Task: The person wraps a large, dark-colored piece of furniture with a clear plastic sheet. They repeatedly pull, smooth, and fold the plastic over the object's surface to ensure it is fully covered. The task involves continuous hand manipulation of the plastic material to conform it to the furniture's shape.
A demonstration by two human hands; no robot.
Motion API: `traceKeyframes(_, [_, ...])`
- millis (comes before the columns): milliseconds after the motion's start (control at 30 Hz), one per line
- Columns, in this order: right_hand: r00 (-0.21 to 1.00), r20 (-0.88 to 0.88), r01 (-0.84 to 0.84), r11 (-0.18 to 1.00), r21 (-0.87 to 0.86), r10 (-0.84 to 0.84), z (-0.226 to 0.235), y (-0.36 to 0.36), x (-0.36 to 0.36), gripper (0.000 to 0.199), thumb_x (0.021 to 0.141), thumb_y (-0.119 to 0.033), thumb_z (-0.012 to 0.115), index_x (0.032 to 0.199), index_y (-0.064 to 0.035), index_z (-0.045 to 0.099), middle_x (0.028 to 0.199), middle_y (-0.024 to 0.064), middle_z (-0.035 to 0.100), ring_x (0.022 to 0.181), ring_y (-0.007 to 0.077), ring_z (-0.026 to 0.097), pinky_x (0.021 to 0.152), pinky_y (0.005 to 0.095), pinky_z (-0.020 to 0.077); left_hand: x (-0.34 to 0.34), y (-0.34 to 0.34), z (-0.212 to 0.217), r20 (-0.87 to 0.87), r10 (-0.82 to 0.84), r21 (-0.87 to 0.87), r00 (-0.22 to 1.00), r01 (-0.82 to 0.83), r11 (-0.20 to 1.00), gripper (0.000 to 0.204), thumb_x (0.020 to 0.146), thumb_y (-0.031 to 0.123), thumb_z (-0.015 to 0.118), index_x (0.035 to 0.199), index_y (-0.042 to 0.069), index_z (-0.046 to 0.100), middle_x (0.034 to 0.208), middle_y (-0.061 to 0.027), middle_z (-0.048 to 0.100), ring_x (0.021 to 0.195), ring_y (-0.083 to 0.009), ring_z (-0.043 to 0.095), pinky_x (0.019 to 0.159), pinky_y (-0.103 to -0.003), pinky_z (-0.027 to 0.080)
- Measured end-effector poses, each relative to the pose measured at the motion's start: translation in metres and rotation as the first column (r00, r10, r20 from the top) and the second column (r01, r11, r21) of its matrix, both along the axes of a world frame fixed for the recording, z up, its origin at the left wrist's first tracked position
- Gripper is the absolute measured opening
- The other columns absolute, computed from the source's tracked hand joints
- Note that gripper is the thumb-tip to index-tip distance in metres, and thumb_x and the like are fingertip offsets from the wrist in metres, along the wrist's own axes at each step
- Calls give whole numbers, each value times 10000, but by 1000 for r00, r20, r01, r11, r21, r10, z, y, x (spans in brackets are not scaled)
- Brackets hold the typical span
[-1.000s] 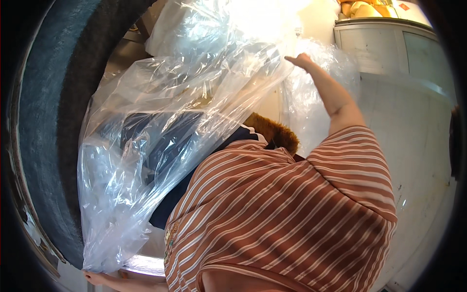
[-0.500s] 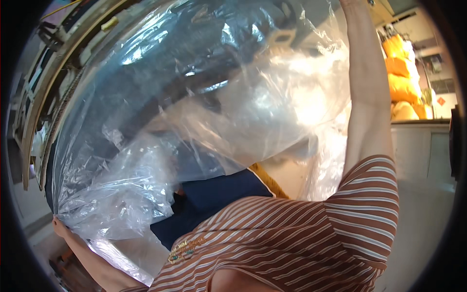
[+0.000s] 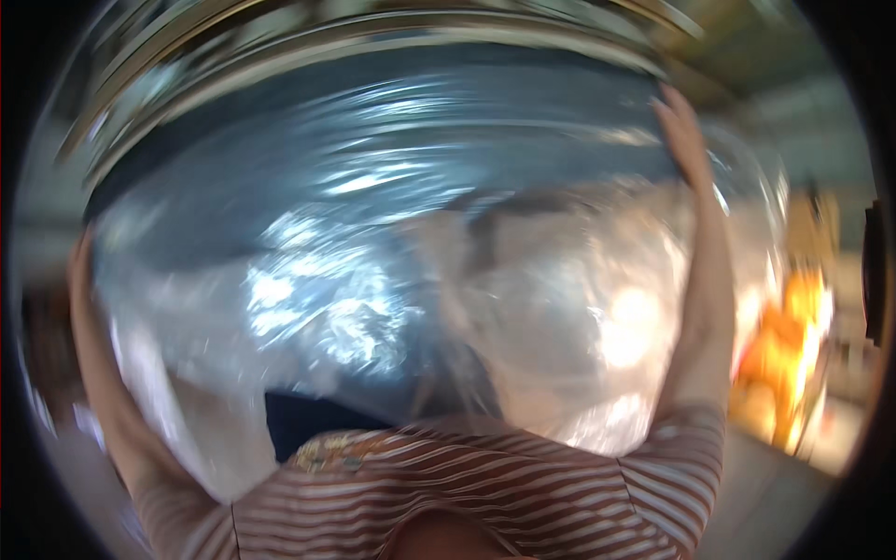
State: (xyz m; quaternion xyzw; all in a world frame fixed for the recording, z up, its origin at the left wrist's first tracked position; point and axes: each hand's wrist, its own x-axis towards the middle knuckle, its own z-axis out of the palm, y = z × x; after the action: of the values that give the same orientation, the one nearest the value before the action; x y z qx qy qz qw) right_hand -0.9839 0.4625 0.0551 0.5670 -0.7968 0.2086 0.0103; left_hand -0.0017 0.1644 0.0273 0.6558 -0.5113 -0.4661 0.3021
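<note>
A large clear plastic bag is stretched wide in front of me and fills most of the blurred head view. My right hand is raised high at the bag's upper right edge and grips the film. At the far left, my left hand holds the bag's left edge with the arm lifted. Through the plastic a dark curved surface shows behind. A dark blue thing shows under the bag's lower edge, above my striped shirt.
Blurred orange objects stand at the right, beyond my right arm. A pale curved band runs along the top. The whole picture is smeared by motion.
Both arms have swung upward and apart, spreading the bag wider across the view. My left hand rose from the lower left to mid-height. The view tilted up.
</note>
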Motion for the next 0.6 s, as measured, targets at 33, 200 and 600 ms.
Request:
traceKeyframes(33, [982,179,47,998,33,-52,-18,-15,-8,518,960,-364,421,1370,-48,435,1433,145,396,1341,248,342,1092,319,247,32,3,26,244,91,-233,965,-33,972,455,888,341,606,1200,10,598,1122,-98,636,1047,-188,577,916,-297,433])
traceKeyframes(200, [826,-258,560,782,274,-501,22,42,-184,473,986,-390,319,1349,-117,450,1267,210,522,1170,370,493,958,417,403,-125,-57,-5,223,303,-750,927,-36,661,391,826,449,652,999,102,706,858,-31,690,793,-126,615,731,-264,458])
traceKeyframes(600, [662,21,-674,607,-422,749,72,-97,498,187,759,-57,678,915,-49,574,846,83,533,757,228,543,695,318,453,-114,-24,6,100,575,-816,812,-264,514,293,772,322,598,800,46,693,809,-186,654,777,-313,634,701,-397,471])
